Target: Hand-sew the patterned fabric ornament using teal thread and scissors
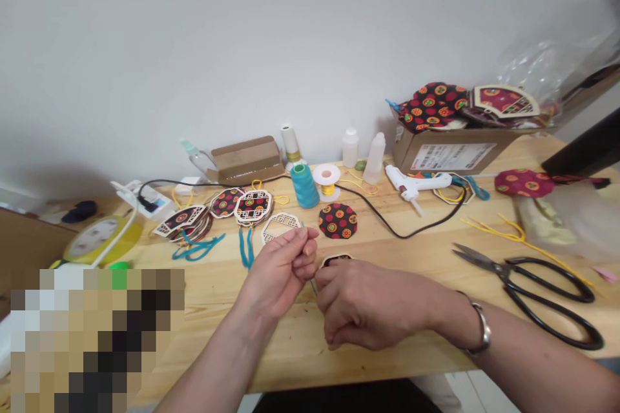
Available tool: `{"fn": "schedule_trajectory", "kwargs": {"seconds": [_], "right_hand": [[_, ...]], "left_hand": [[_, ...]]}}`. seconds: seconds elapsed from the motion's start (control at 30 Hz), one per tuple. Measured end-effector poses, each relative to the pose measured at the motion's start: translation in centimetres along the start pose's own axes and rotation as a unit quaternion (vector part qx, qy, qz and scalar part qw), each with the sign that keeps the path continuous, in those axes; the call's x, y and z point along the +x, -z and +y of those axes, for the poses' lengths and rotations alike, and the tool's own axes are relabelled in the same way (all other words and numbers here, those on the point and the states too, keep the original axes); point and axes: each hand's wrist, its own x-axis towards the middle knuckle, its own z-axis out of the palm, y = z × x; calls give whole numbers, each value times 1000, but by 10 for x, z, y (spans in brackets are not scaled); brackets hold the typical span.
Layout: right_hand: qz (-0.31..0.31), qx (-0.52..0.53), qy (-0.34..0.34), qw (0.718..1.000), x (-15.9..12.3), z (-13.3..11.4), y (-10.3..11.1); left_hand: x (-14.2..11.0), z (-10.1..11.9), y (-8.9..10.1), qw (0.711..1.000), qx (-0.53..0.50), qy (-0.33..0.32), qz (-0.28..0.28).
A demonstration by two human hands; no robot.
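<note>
Both forearms reach in over the bench [300, 368] from its near edge, a bracelet [480, 329] on the right wrist. Left hand [285, 264]: narrow, thumb pressed to curled fingers; contents, if any, too small to make out. Right hand [371, 303]: palm down, fingers bent under and mostly hidden, so cannot tell whether it grips anything. Thin strand [314, 286] visible in the gap between the hands; its ends are not clear. Patterned piece [338, 258] with pale rim lies just beyond the right knuckles, partly covered by them; contact cannot be judged. Lattice frame [279, 227] flat, just past the left fingertips, and cloth disc [338, 221] flat to its right. Behind these, upright: blue thread cone [304, 187], with the white spool [326, 174] beside it. Farther left, a stack of pendants [252, 206] with blue tassel toward the camera. Glue gun [414, 184] lies on its side at right, rear; scissors [504, 268] nearer, blades pointing left, well apart from the right hand.
</note>
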Motion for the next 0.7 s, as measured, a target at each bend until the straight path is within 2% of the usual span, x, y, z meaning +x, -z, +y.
{"fn": "schedule_trajectory", "kwargs": {"seconds": [0.1, 0.13, 0.17, 0.23, 0.3, 0.33, 0.4, 0.53, 0.6, 0.7], "right_hand": [[-6, 87, 2, 996, -3, 0, 6], [10, 119, -11, 993, -5, 0, 10], [47, 144, -37, 988, -6, 2, 14], [189, 156, -112, 963, -8, 7, 22], [325, 155, -177, 916, -9, 14, 27], [360, 169, -196, 897, -9, 18, 28], [355, 232, -211, 881, -9, 23, 27], [267, 337, -210, 878, -7, 27, 21], [247, 348, -213, 879, -7, 27, 19], [256, 317, -230, 884, -7, 27, 18]], "left_hand": [[-4, -1, -1, 999, 37, 2, 2], [-5, -1, -2, 999, 51, 3, 1], [-7, -1, -3, 998, 65, 3, -1], [-10, -1, -5, 995, 96, 3, -10], [-14, -2, -7, 992, 128, 7, -25], [-16, -2, -8, 989, 143, 10, -33], [-19, -3, -10, 983, 177, 15, -50], [-21, -6, -10, 970, 229, 17, -78], [-22, -8, -9, 969, 233, 26, -80], [-22, -10, -9, 970, 227, 41, -73]]}}
